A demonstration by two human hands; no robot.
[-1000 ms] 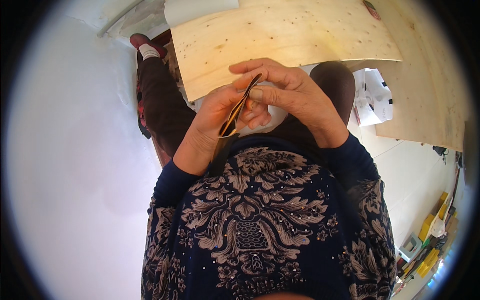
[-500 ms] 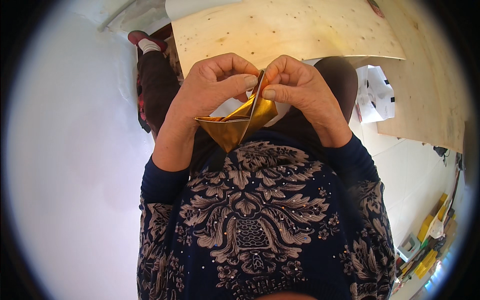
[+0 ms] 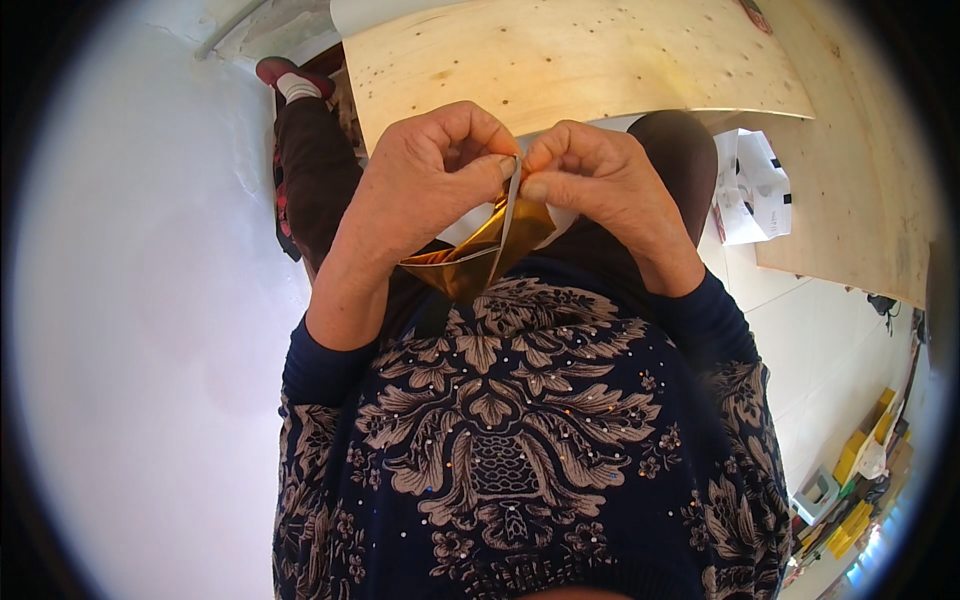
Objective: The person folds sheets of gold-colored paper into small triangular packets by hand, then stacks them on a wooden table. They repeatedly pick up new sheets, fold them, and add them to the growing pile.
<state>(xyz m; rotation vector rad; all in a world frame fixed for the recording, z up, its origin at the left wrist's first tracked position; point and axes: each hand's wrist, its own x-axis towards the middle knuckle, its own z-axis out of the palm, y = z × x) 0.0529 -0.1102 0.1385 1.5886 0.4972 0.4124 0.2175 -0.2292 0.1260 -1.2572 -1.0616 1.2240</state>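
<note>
A folded gold piece [image 3: 530, 225] with a shiny surface and pale edges is held up at the centre of the frame, in front of the dark patterned top [image 3: 510, 425]. Its narrow upper tip is pinched between the thumb and forefinger of the left hand [image 3: 418, 185], by which the piece is approached from the left. The same upper part is gripped from the right by the thumb and forefinger of the right hand [image 3: 603, 182], with the fingertips of both hands set just beside each other. The other fingers of both hands are curled in. A wide corner of the piece is pointed toward the left wrist, and a lower corner downward. Behind the hands, the pale wooden desk [image 3: 570, 65] is seen across the top of the frame. At the right, a white bag [image 3: 755, 195] is seen beside the dark-trousered knee [image 3: 680, 165].
</note>
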